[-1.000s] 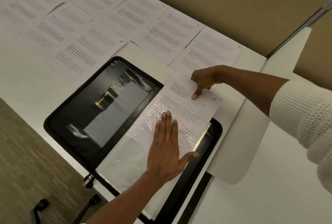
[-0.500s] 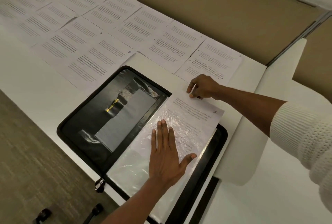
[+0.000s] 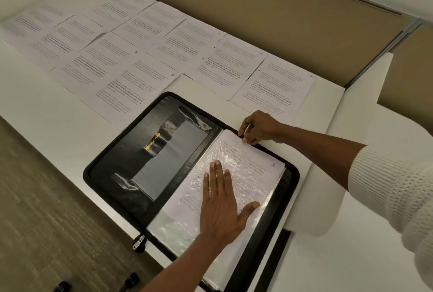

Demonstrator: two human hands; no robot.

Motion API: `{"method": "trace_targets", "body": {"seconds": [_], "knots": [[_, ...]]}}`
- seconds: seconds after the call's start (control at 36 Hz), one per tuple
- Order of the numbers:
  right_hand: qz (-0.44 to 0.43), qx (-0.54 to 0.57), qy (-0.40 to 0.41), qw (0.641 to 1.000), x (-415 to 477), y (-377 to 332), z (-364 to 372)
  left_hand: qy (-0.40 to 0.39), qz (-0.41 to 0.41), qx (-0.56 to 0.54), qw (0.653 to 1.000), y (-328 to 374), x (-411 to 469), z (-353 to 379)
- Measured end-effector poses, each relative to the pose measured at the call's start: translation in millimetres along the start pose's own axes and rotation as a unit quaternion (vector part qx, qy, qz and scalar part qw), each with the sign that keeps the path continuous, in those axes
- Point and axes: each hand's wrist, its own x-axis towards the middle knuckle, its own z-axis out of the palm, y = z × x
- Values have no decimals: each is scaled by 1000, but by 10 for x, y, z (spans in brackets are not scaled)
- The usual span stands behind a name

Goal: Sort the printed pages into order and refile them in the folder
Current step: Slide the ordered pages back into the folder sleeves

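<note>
Plastic sleeve (image 3: 178,228): left hand (image 3: 222,207) flat | right hand (image 3: 257,127) pinches page (image 3: 257,162) edge

We took it for an office cubicle: a white tabletop (image 3: 46,108) stood against tan partition panels (image 3: 281,22), with grey-brown carpet (image 3: 46,198) on the floor.
</note>
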Motion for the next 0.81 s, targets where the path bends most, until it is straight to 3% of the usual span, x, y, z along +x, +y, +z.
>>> {"method": "trace_targets", "body": {"seconds": [0.28,0.64,0.81], "knots": [[-6,-15,24,1000,-132,-70,129,9,3,-3,1000,-23,12,-1],[-37,-119,80,989,-181,-142,374,6,13,-4,1000,-37,7,-41],[-3,-89,30,996,-211,-206,402,3,10,-19,1000,-51,9,-49]]}}
